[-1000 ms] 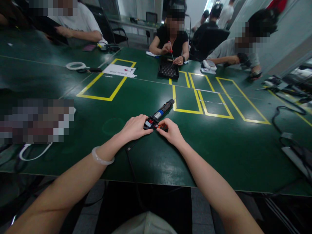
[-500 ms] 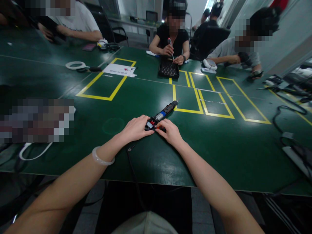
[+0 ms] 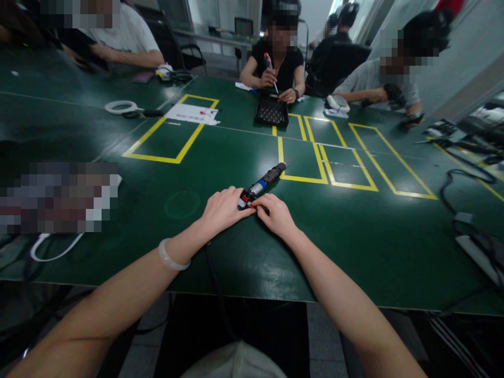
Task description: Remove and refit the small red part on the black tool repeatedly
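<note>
An electric screwdriver [image 3: 260, 185] with its housing open lies slantwise on the green table, its thin tip pointing away to the right. A silver and blue cylinder shows inside, with red and light grey parts at the near end. My left hand [image 3: 223, 210] is closed round that near end, thumb along its lower side. On the other side my right hand [image 3: 275, 212] pinches at the same end, by a small orange-red bit that may be a wire. Its fingertips hide exactly what they hold. A dark cable [image 3: 212, 268] runs from below my left hand over the table's front edge.
Yellow tape rectangles [image 3: 307, 180] mark the table. Across from me a person works with a screwdriver [image 3: 271, 68] over a black tray [image 3: 271, 111]. A paper sheet [image 3: 192, 114] and a white ring-shaped tool [image 3: 122, 107] lie at the left; cables [image 3: 444, 194] at the right.
My left hand has shifted slightly right along the near end, its thumb now closer to my right fingertips. My right hand has barely moved. The screwdriver of the person opposite has tilted further left.
</note>
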`<state>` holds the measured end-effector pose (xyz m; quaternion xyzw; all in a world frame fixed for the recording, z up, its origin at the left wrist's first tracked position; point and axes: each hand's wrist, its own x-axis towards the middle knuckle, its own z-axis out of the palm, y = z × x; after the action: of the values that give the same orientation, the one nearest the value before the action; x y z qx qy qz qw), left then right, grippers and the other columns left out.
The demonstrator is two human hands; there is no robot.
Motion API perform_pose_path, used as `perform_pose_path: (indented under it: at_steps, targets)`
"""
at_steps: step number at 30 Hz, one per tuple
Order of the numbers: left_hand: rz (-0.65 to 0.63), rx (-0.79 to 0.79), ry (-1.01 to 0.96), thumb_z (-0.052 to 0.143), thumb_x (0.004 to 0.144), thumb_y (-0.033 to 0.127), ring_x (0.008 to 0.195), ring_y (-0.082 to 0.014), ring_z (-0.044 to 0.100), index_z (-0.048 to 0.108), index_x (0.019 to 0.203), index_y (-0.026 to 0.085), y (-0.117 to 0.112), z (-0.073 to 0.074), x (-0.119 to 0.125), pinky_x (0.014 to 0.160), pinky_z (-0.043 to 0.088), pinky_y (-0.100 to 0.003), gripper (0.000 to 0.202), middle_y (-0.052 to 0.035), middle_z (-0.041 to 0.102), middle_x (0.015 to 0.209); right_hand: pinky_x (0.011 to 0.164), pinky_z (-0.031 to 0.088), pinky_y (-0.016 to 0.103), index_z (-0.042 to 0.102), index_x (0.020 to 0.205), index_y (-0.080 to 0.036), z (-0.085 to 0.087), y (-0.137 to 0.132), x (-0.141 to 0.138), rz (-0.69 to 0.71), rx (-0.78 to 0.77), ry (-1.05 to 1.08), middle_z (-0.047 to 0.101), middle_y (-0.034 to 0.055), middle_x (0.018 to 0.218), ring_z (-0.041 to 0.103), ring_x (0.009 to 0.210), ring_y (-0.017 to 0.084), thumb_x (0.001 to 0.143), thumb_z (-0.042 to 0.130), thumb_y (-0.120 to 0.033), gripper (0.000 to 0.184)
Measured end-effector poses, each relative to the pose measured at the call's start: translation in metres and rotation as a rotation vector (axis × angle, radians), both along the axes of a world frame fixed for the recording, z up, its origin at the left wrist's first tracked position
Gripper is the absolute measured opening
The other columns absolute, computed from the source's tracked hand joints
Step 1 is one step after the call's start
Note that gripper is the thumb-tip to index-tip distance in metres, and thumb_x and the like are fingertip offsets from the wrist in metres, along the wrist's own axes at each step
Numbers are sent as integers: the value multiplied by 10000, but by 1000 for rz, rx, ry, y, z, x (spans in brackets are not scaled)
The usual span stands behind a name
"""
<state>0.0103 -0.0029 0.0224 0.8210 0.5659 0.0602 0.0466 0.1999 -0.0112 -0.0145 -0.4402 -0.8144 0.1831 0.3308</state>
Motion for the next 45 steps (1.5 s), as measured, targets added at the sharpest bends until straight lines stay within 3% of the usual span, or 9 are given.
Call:
perform_pose_path:
  at_steps: [7,22,27,35,40,45]
  targets:
    - [13,-22,67,529,924,608,1029,-318,622,569,1268,203,6,2,-6,804,458,-368,532,-137,616,1128,857,491,337,672,1042,-221,0,0,0,16,-39,82,680,59,1005,609,952,208,919,517,-165,205]
    - [40,24,164,518,963,526,1082,-333,571,519,1318,160,25,3,-32,835,456,-373,511,-172,574,1182,784,479,298,671,954,-206,2,2,5,-18,-87,117,624,42,910,599,873,179,917,527,-165,154]
    - [153,-60,177,480,963,565,1076,-335,577,543,1295,168,43,4,-62,830,470,-382,521,-175,573,1192,765,475,295,677,947,-186,0,3,5,-18,-75,122,618,43,890,599,839,173,920,528,-171,152]
    - [425,-142,96,419,934,662,1137,-397,541,518,1353,126,73,6,-138,857,470,-464,687,-232,537,1279,761,471,292,678,943,-195,3,3,6,-25,-90,115,624,40,898,601,846,172,918,534,-170,148]
    - [593,-44,151,424,919,683,1138,-403,523,534,1317,48,82,1,-177,938,405,-531,758,-276,535,1297,774,479,300,678,946,-194,2,3,6,-15,-100,117,624,46,910,607,859,176,916,533,-165,150]
    - [687,76,119,435,918,670,1176,-421,492,582,1272,52,84,-5,-190,993,319,-567,727,-276,529,1308,782,485,301,674,945,-196,2,3,6,-12,-104,121,624,48,915,609,872,176,918,533,-167,147]
